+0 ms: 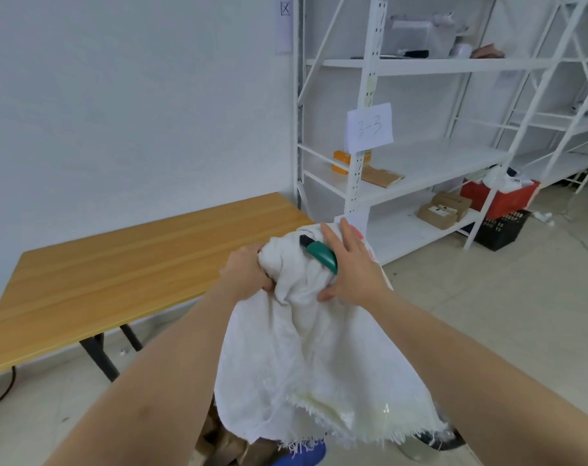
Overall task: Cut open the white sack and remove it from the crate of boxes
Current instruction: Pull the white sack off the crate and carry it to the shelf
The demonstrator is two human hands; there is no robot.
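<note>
— Where's the sack on your feed?

— Centre of my view, lifted up in both hands. Its top is bunched between them, and the rest hangs down between the forearms to a frayed, cut edge at the bottom.

— Grips?

— The left hand is fisted tight round a wad of the bunched cloth. The right hand lies on the other side of the bunch, fingers fairly straight and spread, thumb tucked under the fabric; a green knife is trapped between that palm and the sack (dark tip pointing up and left). I'd call it pressing rather than a true curl, though the palm side is hidden from me.

— And the crate?

— I see brown cardboard low in the frame under the sack's hem, and something blue beside it, but I can't tell what holds them.

— Surroundings?

— A wooden table on dark legs stands to the left against the white wall. Behind the hands there is white shelving with a paper label reading 3-3, a few brown boxes on the low shelf, and a red bin sitting on a black crate on the floor.
</note>
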